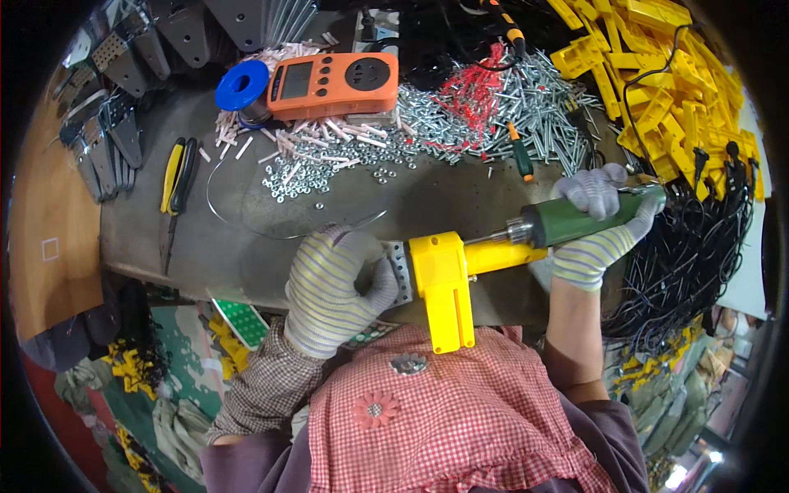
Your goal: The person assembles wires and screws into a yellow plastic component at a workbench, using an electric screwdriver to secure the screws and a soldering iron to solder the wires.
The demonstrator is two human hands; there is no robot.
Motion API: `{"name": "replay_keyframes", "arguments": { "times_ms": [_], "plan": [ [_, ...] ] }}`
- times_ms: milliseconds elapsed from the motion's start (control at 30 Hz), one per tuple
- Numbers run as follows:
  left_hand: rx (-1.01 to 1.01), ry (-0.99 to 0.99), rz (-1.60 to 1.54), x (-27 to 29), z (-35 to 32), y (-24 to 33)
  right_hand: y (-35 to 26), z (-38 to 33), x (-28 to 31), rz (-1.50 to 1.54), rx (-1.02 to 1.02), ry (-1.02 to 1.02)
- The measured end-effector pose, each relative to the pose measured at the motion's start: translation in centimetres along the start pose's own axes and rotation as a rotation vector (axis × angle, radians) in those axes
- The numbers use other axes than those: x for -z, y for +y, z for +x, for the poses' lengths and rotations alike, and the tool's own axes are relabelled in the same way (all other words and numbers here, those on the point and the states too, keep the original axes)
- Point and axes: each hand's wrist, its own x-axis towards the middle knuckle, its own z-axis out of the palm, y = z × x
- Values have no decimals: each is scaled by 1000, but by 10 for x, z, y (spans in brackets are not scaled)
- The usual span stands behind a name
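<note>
My left hand (335, 287), in a striped knit glove, is closed on a perforated grey metal plate (399, 275). That plate meets a yellow plastic housing (441, 267), which has a handle-like arm stretching to the right. My right hand (600, 238), gloved likewise, wraps round a green electric screwdriver (575, 218) held almost level. Its bit points left and reaches the upper right side of the yellow housing; whether it sits on a screw I cannot tell. The housing's lower part overhangs the table's near edge.
Loose screws (542, 107), nuts (296, 177) and pale sleeves (337, 131) lie in heaps behind. An orange meter (333, 85), solder spool (243, 86), pliers (177, 189) and small screwdriver (519, 154) are around them. Yellow parts (666, 90) and black cables (682, 263) pile up right; metal brackets (115, 135) left.
</note>
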Motion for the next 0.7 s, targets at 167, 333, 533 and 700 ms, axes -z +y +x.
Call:
{"name": "replay_keyframes", "arguments": {
  "times_ms": [167, 333, 533, 700],
  "plan": [
    [6, -16, -40, 1, 3, -1, 8, 9, -12, -24, -55, -66],
    [-74, 8, -59, 2, 11, 4, 13, 6, -12, -13, -18, 13],
    [-65, -37, -39, 3, 12, 6, 8, 6, -12, -78, -22, -41],
    [-97, -54, -33, 5, 12, 4, 10, 6, -12, -27, -46, -61]
  ]
}}
